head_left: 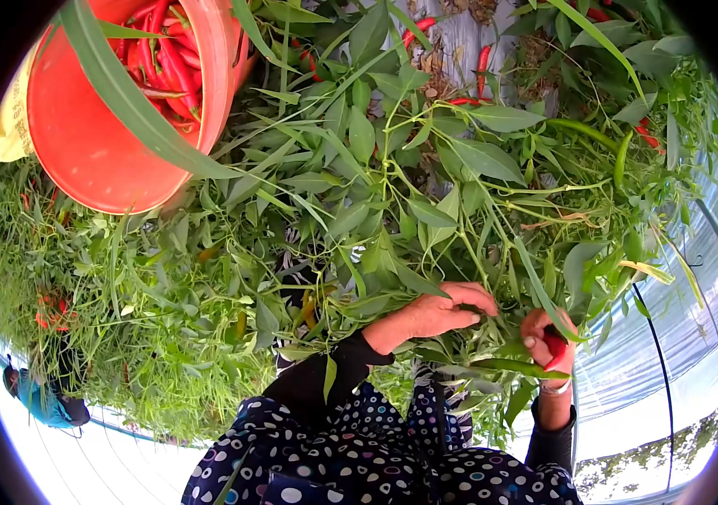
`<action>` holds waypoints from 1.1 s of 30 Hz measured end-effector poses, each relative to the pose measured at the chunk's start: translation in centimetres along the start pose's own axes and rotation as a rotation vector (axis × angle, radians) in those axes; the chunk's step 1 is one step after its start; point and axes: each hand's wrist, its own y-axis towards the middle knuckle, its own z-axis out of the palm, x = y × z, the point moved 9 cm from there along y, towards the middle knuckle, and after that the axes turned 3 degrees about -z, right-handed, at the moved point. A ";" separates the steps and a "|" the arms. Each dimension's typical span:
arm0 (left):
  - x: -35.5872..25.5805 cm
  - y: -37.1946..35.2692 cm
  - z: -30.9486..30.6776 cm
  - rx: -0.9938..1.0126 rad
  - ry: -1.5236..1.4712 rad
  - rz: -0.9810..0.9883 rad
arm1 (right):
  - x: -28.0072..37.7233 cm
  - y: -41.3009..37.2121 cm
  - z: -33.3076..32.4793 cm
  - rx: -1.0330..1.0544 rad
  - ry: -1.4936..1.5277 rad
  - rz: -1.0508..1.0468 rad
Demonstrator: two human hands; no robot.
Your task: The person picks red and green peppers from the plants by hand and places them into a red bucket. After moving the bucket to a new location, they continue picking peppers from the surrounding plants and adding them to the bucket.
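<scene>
My right hand (548,341) is closed around a red chili pepper (555,348) among the leaves. Just below it, a long green chili pepper (510,367) lies across the foliage. My left hand (436,316) reaches into the pepper plant (452,210) a little to the left. Its fingers are stretched out with the thumb apart, and I see nothing held in it. Leaves hide some of what lies around the fingertips.
A red bucket (111,164) with several red chilies (170,67) stands at the upper left. Red chilies (483,71) also show near the grey ground cover (456,42). Another person (43,400) is at the far lower left. Plastic sheeting (628,362) borders the right side.
</scene>
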 end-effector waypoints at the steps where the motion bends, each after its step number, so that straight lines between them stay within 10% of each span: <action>1: 0.0 0.1 0.1 0.005 -0.030 -0.055 | 0.6 -1.2 -0.8 -0.053 0.011 0.050; 8: 1.3 0.4 0.6 0.025 0.019 -0.134 | 11.3 -4.4 -6.8 -0.543 -0.438 -0.152; 10: 2.3 0.5 0.1 -0.026 0.096 -0.178 | 14.8 -3.5 -11.7 -0.748 -0.062 -0.321; 11: 2.8 0.4 0.2 -0.023 0.066 -0.193 | 17.6 -0.2 -11.4 -0.444 0.063 -0.475; 13: 3.0 0.1 0.1 0.000 0.033 -0.203 | 20.6 7.6 -9.2 -0.633 -0.163 -0.472; 18: 2.9 -0.9 0.2 0.182 -0.159 -0.271 | 14.5 26.9 15.8 0.191 -0.500 -0.576; 22: -1.7 -4.7 -0.7 0.382 -0.628 -0.400 | 5.0 21.2 26.8 0.669 -0.567 -0.547; 24: -6.9 -6.7 -3.2 0.575 -0.678 -0.082 | 4.0 17.4 27.2 0.671 -0.708 -0.565; 26: -11.0 -7.7 -8.4 0.460 -0.924 0.372 | 2.9 15.3 27.7 0.737 -0.790 -0.566; 28: -10.3 -8.8 -15.5 -0.282 -0.927 0.645 | 0.5 12.7 28.4 0.767 -0.831 -0.702; 30: -8.4 -10.7 -19.9 -0.933 -0.607 0.438 | 0.2 11.2 28.1 0.670 -0.794 -0.784; 33: -7.3 -11.4 -20.6 -1.255 0.043 0.067 | -0.7 10.6 28.3 0.766 -0.889 -0.734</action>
